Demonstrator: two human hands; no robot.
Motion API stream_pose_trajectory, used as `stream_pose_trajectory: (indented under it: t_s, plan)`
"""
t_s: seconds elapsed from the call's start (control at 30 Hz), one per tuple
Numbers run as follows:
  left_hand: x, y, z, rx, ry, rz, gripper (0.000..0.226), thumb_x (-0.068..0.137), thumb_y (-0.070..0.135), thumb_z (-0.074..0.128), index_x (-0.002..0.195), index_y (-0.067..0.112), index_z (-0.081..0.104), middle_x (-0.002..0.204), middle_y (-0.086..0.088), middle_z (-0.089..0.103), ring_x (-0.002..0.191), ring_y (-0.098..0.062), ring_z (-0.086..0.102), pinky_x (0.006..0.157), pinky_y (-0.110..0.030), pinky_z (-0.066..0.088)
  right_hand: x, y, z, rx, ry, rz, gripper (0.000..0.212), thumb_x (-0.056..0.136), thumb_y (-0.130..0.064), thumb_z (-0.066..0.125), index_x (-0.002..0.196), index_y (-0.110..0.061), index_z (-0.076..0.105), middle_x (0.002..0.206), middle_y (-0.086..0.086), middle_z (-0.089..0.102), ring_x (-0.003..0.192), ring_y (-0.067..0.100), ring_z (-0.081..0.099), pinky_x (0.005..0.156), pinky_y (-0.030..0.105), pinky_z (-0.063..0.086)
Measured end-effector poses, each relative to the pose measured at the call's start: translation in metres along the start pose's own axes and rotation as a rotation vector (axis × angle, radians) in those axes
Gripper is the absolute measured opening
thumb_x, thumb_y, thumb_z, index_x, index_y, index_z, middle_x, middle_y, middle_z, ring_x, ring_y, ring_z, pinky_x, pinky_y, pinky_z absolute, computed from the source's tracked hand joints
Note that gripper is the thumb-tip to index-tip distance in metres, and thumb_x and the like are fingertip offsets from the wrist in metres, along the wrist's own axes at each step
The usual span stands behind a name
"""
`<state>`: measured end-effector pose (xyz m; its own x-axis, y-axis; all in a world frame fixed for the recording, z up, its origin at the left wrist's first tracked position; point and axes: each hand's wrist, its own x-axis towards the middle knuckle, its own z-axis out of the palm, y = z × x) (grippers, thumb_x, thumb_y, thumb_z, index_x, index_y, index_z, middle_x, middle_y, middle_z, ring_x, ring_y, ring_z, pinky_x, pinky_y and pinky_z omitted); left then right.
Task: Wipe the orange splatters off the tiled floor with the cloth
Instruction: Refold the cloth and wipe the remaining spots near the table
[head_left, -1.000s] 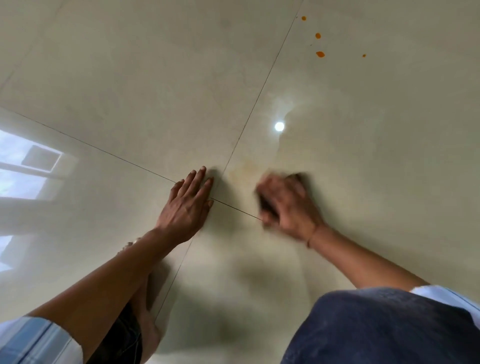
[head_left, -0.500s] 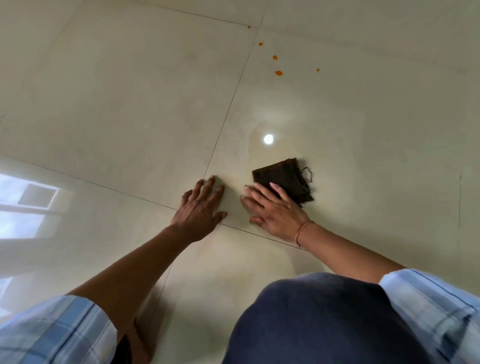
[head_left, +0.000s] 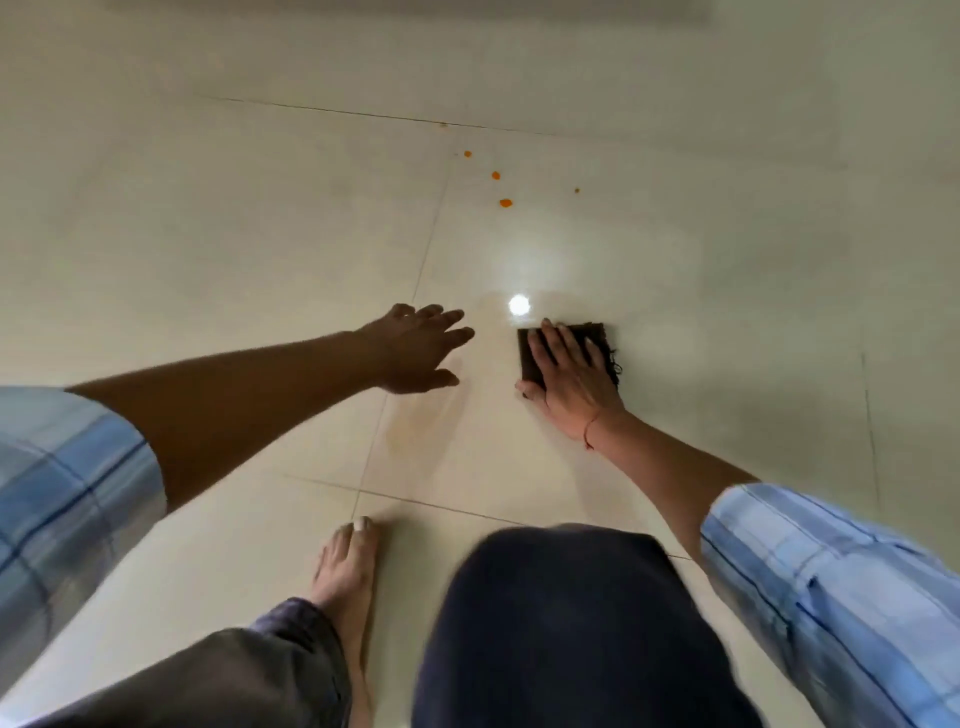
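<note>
A dark brown folded cloth lies flat on the glossy cream tiled floor. My right hand presses on it with straight fingers spread over its top. My left hand hovers open just left of the cloth, fingers stretched forward. Three orange splatters and a tiny speck dot the tile further ahead, well beyond both hands. A faint orange smear shows on the tile below my left hand.
A bright lamp reflection glints just beyond the cloth. My bare foot and a dark-trousered knee sit at the near edge. Grout lines cross the floor near the hands.
My right hand has moved onto the cloth and now covers it. My left hand has lifted off the floor and reached forward. The view has pulled back, bringing the foot and knee into sight.
</note>
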<state>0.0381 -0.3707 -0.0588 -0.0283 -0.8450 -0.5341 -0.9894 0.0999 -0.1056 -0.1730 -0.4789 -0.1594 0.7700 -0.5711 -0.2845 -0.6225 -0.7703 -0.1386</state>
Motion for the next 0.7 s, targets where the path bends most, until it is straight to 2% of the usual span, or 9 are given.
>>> stream_pose_trajectory:
  t_s: [0.1,0.23,0.3,0.4,0.43,0.53,0.57,0.67,0.7]
  plan:
    - [0.021,-0.025,-0.004,0.108,-0.03,0.045,0.072,0.098,0.055,0.034,0.153,0.019,0.007,0.162,-0.008,0.003,0.147,-0.027,0.011,0.115,-0.045,0.02,0.031,-0.003,-0.015,0.015,-0.04,0.052,0.072,0.097,-0.058,0.026,0.154,-0.019,0.006,0.163,0.005,0.001,0.149,0.024,0.001,0.118,0.053,0.008]
    - [0.05,-0.058,0.007,0.07,-0.038,0.025,0.073,0.098,0.055,0.032,0.154,0.018,0.004,0.162,-0.007,-0.002,0.148,-0.026,0.008,0.116,-0.044,0.014,0.039,0.02,-0.019,-0.157,-0.096,-0.312,0.078,0.09,-0.068,0.018,0.154,-0.026,0.006,0.163,0.001,0.005,0.149,0.022,0.004,0.115,0.058,0.011]
    - [0.068,-0.073,0.019,0.031,0.018,0.012,0.072,0.098,0.055,0.031,0.154,0.018,0.004,0.162,-0.007,-0.001,0.148,-0.026,0.008,0.116,-0.045,0.014,0.063,0.034,-0.022,-0.124,-0.064,-0.158,0.079,0.087,-0.07,0.012,0.154,-0.028,0.007,0.163,0.0,0.004,0.149,0.02,0.003,0.114,0.059,0.013]
    - [0.099,-0.101,0.036,-0.113,0.166,-0.036,0.071,0.097,0.055,0.031,0.153,0.016,0.011,0.162,-0.007,0.004,0.147,-0.027,0.012,0.115,-0.045,0.017,0.096,0.005,-0.02,0.032,0.032,0.18,0.074,0.093,-0.064,0.024,0.154,-0.025,0.008,0.163,0.003,0.002,0.149,0.022,-0.001,0.116,0.057,0.005]
    - [0.108,-0.11,0.04,-0.141,0.221,-0.05,0.07,0.097,0.054,0.032,0.153,0.014,0.014,0.162,-0.007,0.007,0.147,-0.028,0.014,0.114,-0.046,0.018,0.101,-0.011,-0.016,0.045,0.074,0.15,0.074,0.092,-0.062,0.025,0.154,-0.025,0.009,0.163,0.004,0.004,0.149,0.024,0.001,0.116,0.056,0.004]
    - [0.128,-0.135,0.051,-0.258,0.299,-0.132,0.067,0.098,0.051,0.033,0.151,0.012,0.02,0.161,-0.009,0.012,0.146,-0.029,0.015,0.113,-0.049,0.017,0.104,-0.025,-0.009,-0.049,0.052,-0.184,0.074,0.09,-0.065,0.022,0.153,-0.026,0.018,0.162,0.004,0.015,0.149,0.023,0.011,0.116,0.055,0.01]
    - [0.134,-0.142,0.054,-0.304,0.306,-0.163,0.066,0.098,0.051,0.032,0.151,0.013,0.021,0.16,-0.009,0.014,0.146,-0.029,0.015,0.113,-0.05,0.017,0.11,-0.014,-0.015,-0.061,0.037,-0.187,0.074,0.089,-0.066,0.02,0.153,-0.028,0.019,0.162,0.003,0.016,0.149,0.021,0.012,0.117,0.054,0.01]
    - [0.138,-0.152,0.068,-0.354,0.338,-0.19,0.068,0.096,0.054,0.024,0.151,0.014,0.023,0.16,-0.007,0.018,0.145,-0.028,0.018,0.111,-0.051,0.02,0.137,0.008,-0.03,0.038,0.094,0.315,0.076,0.087,-0.063,0.017,0.153,-0.026,0.019,0.162,0.005,0.013,0.149,0.023,0.009,0.116,0.052,0.007]
    - [0.139,-0.154,0.07,-0.36,0.337,-0.18,0.068,0.096,0.054,0.023,0.151,0.014,0.023,0.16,-0.007,0.018,0.144,-0.028,0.019,0.11,-0.051,0.02,0.145,-0.001,-0.035,0.065,0.103,0.411,0.076,0.087,-0.061,0.019,0.153,-0.024,0.019,0.162,0.007,0.013,0.149,0.025,0.009,0.116,0.052,0.008]
